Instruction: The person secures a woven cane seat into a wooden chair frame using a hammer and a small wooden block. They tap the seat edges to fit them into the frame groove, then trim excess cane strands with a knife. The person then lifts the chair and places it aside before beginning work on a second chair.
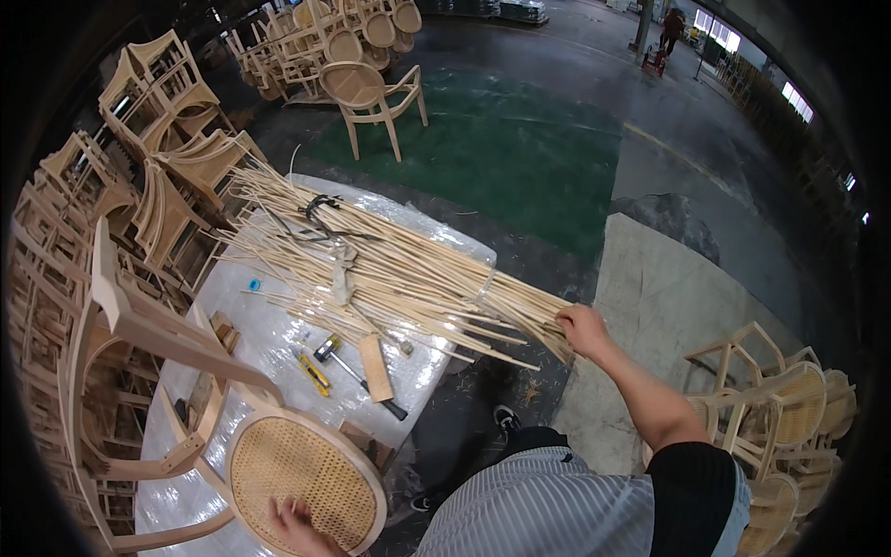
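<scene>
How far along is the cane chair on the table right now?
Done: the round woven cane seat looks fully filled within the pale wooden chair frame, which lies on the plastic-covered table. In hand: the right hand grips the end of the bundle of thin pale cane strips; the left hand rests on the seat. Left: no loose strip is pulled free yet.

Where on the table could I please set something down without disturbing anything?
The barest patch of table is its near left end, under the chair frame beside the cane seat, where the left hand rests. A narrow strip lies between the cutter and that frame. The far half is crowded with the cane bundle, gripped by the right hand.
</scene>
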{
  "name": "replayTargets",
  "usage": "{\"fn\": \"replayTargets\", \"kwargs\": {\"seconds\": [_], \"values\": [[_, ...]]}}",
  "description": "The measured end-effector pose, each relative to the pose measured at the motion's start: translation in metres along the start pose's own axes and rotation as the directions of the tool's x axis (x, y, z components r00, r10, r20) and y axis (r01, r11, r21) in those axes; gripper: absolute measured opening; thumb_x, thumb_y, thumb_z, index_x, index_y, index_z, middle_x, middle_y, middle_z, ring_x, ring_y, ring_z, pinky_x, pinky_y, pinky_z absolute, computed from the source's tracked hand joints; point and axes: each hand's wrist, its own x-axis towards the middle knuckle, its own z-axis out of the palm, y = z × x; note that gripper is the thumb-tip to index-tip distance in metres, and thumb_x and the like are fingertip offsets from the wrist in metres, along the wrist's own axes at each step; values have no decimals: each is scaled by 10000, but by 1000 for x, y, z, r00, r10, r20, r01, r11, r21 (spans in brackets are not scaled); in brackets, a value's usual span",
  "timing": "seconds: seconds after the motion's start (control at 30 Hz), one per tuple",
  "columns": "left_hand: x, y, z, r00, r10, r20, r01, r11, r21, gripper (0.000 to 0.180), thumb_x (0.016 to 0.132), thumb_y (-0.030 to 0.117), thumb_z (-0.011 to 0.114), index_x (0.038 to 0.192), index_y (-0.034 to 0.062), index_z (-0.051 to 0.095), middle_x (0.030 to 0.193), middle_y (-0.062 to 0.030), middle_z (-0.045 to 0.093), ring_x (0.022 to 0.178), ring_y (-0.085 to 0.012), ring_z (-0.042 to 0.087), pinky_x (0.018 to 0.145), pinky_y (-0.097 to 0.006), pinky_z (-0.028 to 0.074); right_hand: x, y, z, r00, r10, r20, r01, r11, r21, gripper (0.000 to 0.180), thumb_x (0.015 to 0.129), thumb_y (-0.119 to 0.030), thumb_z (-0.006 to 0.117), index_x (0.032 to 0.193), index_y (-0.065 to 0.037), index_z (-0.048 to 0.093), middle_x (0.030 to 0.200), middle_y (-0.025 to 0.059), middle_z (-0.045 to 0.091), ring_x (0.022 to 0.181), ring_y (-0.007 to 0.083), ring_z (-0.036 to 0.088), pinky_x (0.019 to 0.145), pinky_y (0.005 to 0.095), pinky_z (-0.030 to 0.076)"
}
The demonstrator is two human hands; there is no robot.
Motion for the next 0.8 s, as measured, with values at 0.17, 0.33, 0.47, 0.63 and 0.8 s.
{"fn": "replayTargets", "kwargs": {"seconds": [0.17,0.33,0.47,0.63,0.8], "values": [[-84,17,131,893,101,438,-111,994,-1,317,1078,81,594,1379,-15,621,1054,-116,722,888,-178,699,856,-312,575,49,27,1,961,35,273,10,987,-160,227,926,-239,694,1003,-49,790,1107,212,721,1072,421,687,965,504,539],[-130,33,182,751,113,650,-221,972,86,288,1084,76,598,1354,-13,646,1048,-98,734,915,-154,699,851,-293,570,60,34,2,951,45,304,-39,999,-26,188,903,-213,736,961,-36,756,1130,205,714,1107,418,676,962,511,529],[-149,16,197,724,-13,690,-144,975,170,281,1089,86,594,1347,-6,657,1050,-101,748,934,-154,705,860,-291,570,62,45,-17,953,127,275,-133,991,3,175,943,-205,700,984,-36,720,1078,212,724,1048,422,689,905,514,534],[-182,-19,215,574,-144,806,-91,967,238,291,1091,104,601,1355,0,663,1086,-104,759,965,-160,712,893,-302,568,29,88,-48,949,179,258,-228,959,171,149,989,-184,650,1023,-46,694,964,207,736,946,428,704,824,508,543],[-233,-56,266,255,-287,923,-242,905,349,324,1069,142,648,1369,22,666,1092,-86,769,991,-143,714,891,-300,570,-15,127,-72,969,167,184,-188,976,107,139,1000,-170,651,1018,-36,682,907,214,732,898,428,714,782,492,553]]}}
